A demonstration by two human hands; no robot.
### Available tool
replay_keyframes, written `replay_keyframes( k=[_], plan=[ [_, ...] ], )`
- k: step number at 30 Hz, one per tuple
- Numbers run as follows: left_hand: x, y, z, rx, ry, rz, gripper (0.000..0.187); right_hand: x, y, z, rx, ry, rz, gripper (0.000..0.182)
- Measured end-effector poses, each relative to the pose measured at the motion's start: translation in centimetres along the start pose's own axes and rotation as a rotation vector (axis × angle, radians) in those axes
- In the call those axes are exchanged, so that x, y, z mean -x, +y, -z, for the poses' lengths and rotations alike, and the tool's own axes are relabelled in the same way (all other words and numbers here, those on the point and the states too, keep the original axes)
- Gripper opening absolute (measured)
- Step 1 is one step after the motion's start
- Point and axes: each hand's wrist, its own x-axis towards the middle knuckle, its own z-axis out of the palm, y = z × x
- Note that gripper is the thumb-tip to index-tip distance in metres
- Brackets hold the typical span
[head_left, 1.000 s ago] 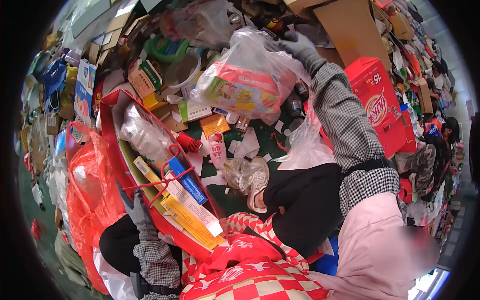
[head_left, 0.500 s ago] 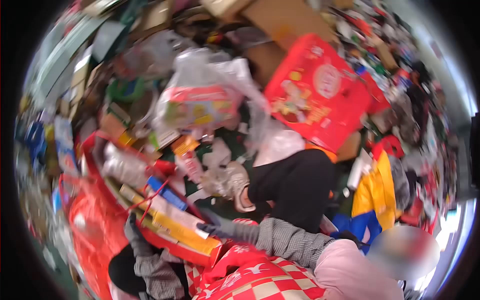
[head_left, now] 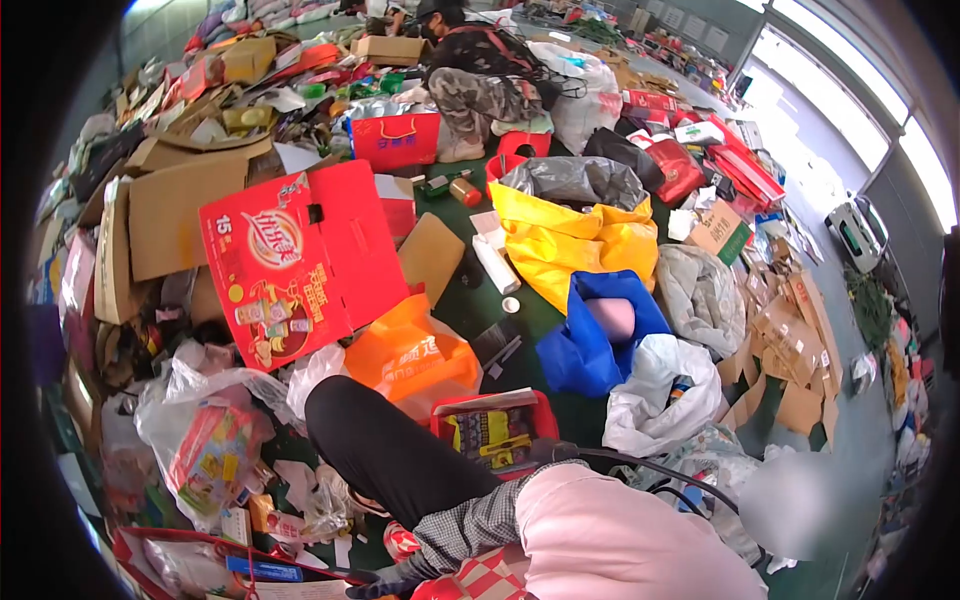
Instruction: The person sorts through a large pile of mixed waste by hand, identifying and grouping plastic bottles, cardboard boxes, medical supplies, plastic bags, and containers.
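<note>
At the bottom edge, my right hand [head_left: 385, 584], in a dark grey glove, is at the rim of a red bag [head_left: 130, 545]. Its fingers appear closed over the rim, partly cut off by the frame. Inside the bag lie a blue box [head_left: 263, 569] and a clear plastic package [head_left: 185, 566]. My left hand is out of view. Just beyond the bag sits a clear plastic bag [head_left: 215, 440] with colourful packaging inside. My bent leg [head_left: 390, 450] in black trousers is beside a red basket [head_left: 545, 412] holding dark and yellow packets.
A large red carton [head_left: 360, 235] stands ahead, near an orange bag [head_left: 415, 350]. Yellow [head_left: 570, 240], blue [head_left: 575, 355] and white [head_left: 655, 400] bags are to the right. Another person [head_left: 480, 85] crouches among piled waste at the back. Flattened cardboard [head_left: 795, 335] lies far right.
My view has swung right and up. The red bag and my right hand now sit at the bottom edge, my left hand has left view, and the crouching person has come into sight.
</note>
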Motion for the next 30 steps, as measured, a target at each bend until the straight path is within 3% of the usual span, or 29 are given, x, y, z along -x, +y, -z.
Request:
replay_keyframes(
  k=[9, 13, 18, 20, 23, 24, 25, 26, 27, 28, 30],
  plan=[
    [0.2, 3.6, -12.3, -0.516, -0.368, -0.261, 0.052, 4.3, -6.5, 1.0, -0.04, 0.154, 0.371, 0.073],
    [2.1, 6.6, -20.9, -0.723, -0.585, -0.509, 0.052, 8.0, -10.7, 2.8, -0.059, 0.292, 0.576, 0.073],
    [7.0, 10.0, -33.4, -0.876, -0.81, -0.906, 0.051, 18.4, -16.1, 8.2, -0.093, 0.512, 0.836, 0.073],
    [9.6, 11.1, -38.0, -0.897, -0.87, -1.064, 0.051, 21.0, -17.7, 10.6, -0.207, 0.666, 0.968, 0.075],
    [13.6, 12.7, -44.0, -0.903, -0.937, -1.288, 0.051, 30.7, -23.5, 12.1, -0.886, 0.621, 1.023, 0.071],
    [14.9, 13.1, -45.6, -0.895, -0.95, -1.35, 0.051, 32.8, -24.6, 14.4, -0.63, 0.735, 1.167, 0.071],
    [16.1, 13.6, -46.9, -0.886, -0.961, -1.41, 0.051, 34.7, -25.4, 18.4, -0.098, 0.972, 1.3, 0.071],
    [17.1, 14.0, -47.8, -0.873, -0.971, -1.459, 0.05, 36.8, -26.5, 22.8, 0.49, 1.292, 1.341, 0.072],
    [17.7, 14.3, -48.2, -0.862, -0.981, -1.494, 0.05, 38.9, -27.8, 27.8, 0.794, 1.555, 1.34, 0.072],
    [18.2, 14.8, -48.1, -0.849, -0.973, -1.525, 0.05, 40.9, -29.3, 33.6, 0.84, 1.741, 1.312, 0.073],
    [17.5, 16.0, -46.0, -0.831, -0.927, -1.531, 0.05, 44.0, -31.5, 46.3, 0.256, 1.948, 1.181, 0.073]
  ],
)
